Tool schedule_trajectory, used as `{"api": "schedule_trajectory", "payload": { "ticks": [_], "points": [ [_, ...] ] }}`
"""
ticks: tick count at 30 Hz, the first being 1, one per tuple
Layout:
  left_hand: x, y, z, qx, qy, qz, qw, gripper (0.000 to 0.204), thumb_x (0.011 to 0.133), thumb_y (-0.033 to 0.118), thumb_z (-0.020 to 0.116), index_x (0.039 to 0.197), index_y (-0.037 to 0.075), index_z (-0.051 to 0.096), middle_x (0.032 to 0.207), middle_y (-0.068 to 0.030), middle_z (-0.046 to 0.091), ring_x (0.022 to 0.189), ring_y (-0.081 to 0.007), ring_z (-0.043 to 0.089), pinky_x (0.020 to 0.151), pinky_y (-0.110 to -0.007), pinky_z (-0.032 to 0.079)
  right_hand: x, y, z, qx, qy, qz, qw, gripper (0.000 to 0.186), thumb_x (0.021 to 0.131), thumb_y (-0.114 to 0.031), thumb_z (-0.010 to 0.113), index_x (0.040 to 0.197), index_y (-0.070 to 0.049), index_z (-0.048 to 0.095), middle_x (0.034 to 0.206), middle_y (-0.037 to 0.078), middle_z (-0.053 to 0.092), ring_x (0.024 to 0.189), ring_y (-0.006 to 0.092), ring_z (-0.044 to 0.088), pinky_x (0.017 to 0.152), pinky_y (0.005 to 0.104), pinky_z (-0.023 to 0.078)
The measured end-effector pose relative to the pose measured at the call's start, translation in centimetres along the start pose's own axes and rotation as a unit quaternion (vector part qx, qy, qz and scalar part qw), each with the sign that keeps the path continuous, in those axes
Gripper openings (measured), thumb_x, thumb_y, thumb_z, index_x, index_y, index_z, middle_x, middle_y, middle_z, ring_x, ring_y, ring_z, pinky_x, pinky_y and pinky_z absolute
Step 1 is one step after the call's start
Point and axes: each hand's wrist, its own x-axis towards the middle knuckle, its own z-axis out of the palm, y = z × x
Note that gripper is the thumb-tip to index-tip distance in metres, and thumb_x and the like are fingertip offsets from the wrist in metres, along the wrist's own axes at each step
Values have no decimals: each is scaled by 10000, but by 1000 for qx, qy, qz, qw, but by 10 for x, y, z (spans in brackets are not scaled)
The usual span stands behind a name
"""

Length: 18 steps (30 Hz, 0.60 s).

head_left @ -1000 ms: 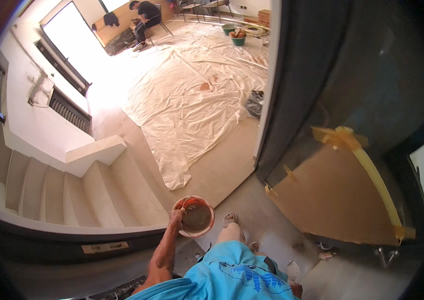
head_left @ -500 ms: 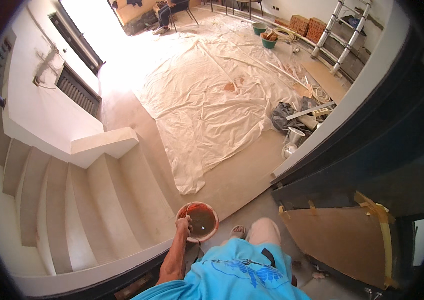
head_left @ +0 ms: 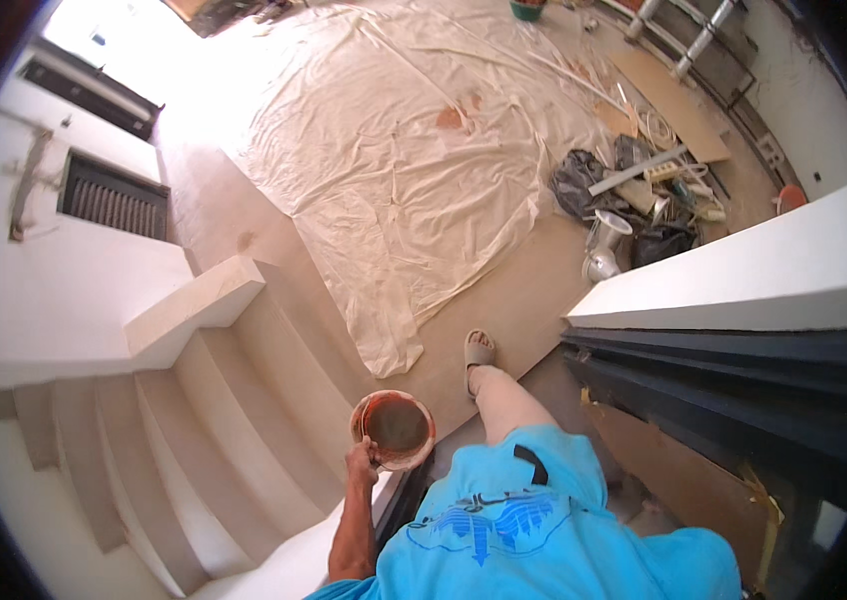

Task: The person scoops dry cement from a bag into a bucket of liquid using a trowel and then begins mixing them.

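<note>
My left hand (head_left: 362,460) is closed on a round bucket (head_left: 427,440), gripping it by the handle near the rim on my side. Reddish smears mark the inside wall, and a grey-brown mix (head_left: 396,426) lies in it. The bucket hangs in front of me, close to the foot of the stairs. My right hand is out of the picture; only the blue shirt shows on that side.
Curved stairs (head_left: 234,400) rise on the left beside a low wall. A creased pale sheet (head_left: 394,190) covers much of the floor ahead. Scraps and black bags (head_left: 579,180) lie to the right, near a metal ladder (head_left: 704,40). A dark door frame (head_left: 734,370) stands close on the right.
I have stepped forward, one sandalled foot now ahead on the room's floor. The bucket has come along in my left hand. The sheet, scrap pile and door frame appear nearer.
</note>
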Motion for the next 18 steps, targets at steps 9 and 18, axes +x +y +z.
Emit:
{"api": "schedule_trajectory", "payload": {
  "ticks": [9,18],
  "points": [
    [2,79,-24,-47,95,-43,993,279,975,264,613,787,61,571,583,-17,481,492,-154,463,492,-306,441,19,-86,-102,-42,-30,6,999,358,916,-302,624,1234,-137,638,1124,57,674,994,256,625,714,459,564],
    [60,195,-14,14,72,-63,995,314,986,315,593,812,53,586,588,-30,497,490,-171,483,491,-331,450,49,-196,-177,-51,-28,25,998,361,911,-301,628,1233,-139,645,1139,55,676,1024,257,622,730,463,562]
  ]
}}
